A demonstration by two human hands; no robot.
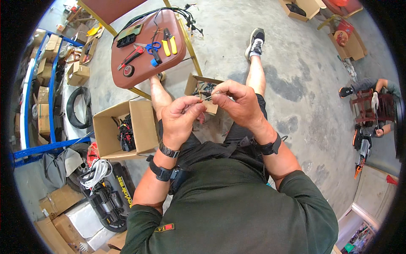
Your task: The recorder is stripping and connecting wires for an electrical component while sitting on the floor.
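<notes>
In front of my lap both hands are raised with fingertips close together. My left hand (182,119) is closed in a pinch on a thin wire (207,98), near a small orange-coppery bit. The fingers of my right hand (240,103) pinch the wire's other side, and its ends are too small to make out. Below and beyond the hands, a small cardboard box (191,84) between my legs holds dark wire pieces. To the left stands a larger open cardboard box (146,125) with a tangle of black and red wires (126,134).
A brown chair seat (146,78) carries yellow-handled wire strippers (170,45), blue-handled scissors (154,47), a red utility knife (134,56), a tape roll (129,71) and black cables (146,16). Blue shelving (51,84) lines the left. Another person's gloved hand (375,100) shows at far right.
</notes>
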